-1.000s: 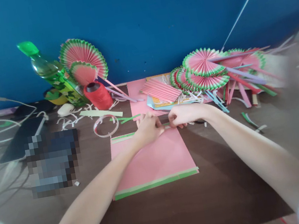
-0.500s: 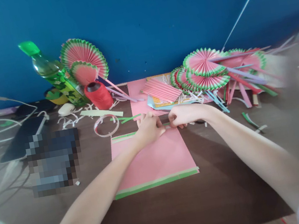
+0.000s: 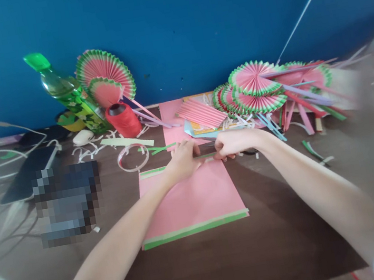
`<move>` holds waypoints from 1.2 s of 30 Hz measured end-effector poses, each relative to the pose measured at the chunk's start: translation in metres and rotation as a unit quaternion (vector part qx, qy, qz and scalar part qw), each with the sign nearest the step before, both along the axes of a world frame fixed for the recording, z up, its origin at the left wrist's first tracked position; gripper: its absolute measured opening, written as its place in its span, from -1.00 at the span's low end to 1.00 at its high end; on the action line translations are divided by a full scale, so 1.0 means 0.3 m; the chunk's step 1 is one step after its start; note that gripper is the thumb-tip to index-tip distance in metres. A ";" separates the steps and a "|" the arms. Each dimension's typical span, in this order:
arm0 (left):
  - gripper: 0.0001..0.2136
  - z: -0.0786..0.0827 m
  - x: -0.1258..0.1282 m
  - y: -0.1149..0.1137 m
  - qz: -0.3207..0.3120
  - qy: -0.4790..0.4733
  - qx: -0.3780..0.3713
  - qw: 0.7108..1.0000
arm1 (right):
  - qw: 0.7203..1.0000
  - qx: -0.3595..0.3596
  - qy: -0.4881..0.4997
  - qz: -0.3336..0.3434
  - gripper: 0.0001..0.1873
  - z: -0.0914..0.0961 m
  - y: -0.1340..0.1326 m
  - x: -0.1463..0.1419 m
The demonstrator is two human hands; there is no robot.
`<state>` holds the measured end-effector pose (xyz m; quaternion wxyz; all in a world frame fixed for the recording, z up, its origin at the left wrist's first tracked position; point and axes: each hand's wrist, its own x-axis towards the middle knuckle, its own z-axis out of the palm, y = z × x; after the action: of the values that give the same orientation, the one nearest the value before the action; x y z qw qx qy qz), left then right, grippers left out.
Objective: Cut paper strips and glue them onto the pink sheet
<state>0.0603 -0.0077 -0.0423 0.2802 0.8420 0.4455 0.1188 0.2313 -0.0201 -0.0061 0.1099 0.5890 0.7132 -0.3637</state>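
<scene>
A pink paper sheet point(image 3: 190, 202) lies flat on the dark table before me, with green and pale strips along its near edge. Along its far edge runs another green and pale paper strip point(image 3: 152, 172). My left hand point(image 3: 185, 159) is on that far edge, fingers curled and thumb low over the strip. Close to the right far corner, my right hand point(image 3: 233, 143) pinches the strip's end with bent fingers. A short stretch of strip shows between both hands; the fingertips are partly hidden.
Behind the sheet lie a folded pink paper point(image 3: 202, 113) and several pleated paper fans point(image 3: 256, 82). To the left are a roll of clear tape point(image 3: 133, 157), a red thread spool point(image 3: 123, 120), a green bottle point(image 3: 70, 93) and a dark phone point(image 3: 30, 175) with white cables.
My right hand has shifted slightly to the right, and the left hand slightly to the left, widening the gap between them. The sheet stays in place.
</scene>
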 end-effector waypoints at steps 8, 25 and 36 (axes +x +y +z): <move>-0.89 -0.015 -0.016 0.013 -0.019 -0.017 0.004 1.000 | 1.000 -0.024 -0.011 0.017 -0.78 0.019 0.009 0.039; -0.91 -0.029 -0.048 0.029 -0.081 -0.041 -0.003 0.996 | 0.988 0.094 -0.114 -0.038 -0.57 0.005 -0.008 -0.014; -0.74 0.151 -0.142 0.051 -0.181 0.066 0.002 0.981 | 0.999 0.035 -0.037 -0.008 -0.68 -0.007 -0.003 0.029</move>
<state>0.0178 0.0075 0.0030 0.2652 0.9153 0.3030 0.0110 0.2401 -0.0209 -0.0083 0.1127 0.6117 0.7158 -0.3173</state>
